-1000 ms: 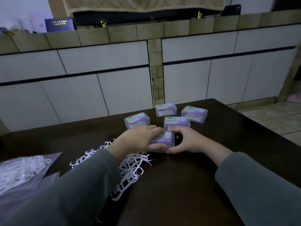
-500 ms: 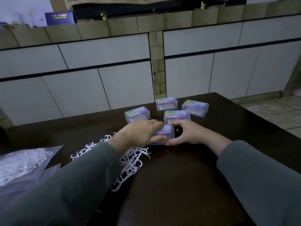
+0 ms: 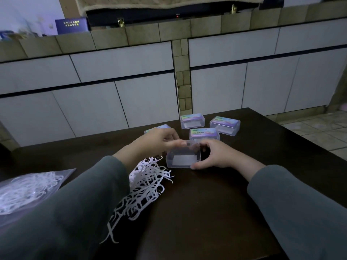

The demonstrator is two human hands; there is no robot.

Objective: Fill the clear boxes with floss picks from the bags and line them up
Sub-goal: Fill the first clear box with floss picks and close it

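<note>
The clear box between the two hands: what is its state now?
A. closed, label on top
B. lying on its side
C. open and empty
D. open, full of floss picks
C: the clear box shows a bare floor, no picks inside.

The person wore a soft, grey-green top with long sleeves. The left sleeve point(image 3: 62, 209) and right sleeve point(image 3: 300, 207) reached the wrists. Both hands were bare, with no rings.

Both grey-sleeved arms reach forward; left hand point(image 3: 154, 141) extends its fingers, right hand point(image 3: 216, 156) curls in a grip.
</note>
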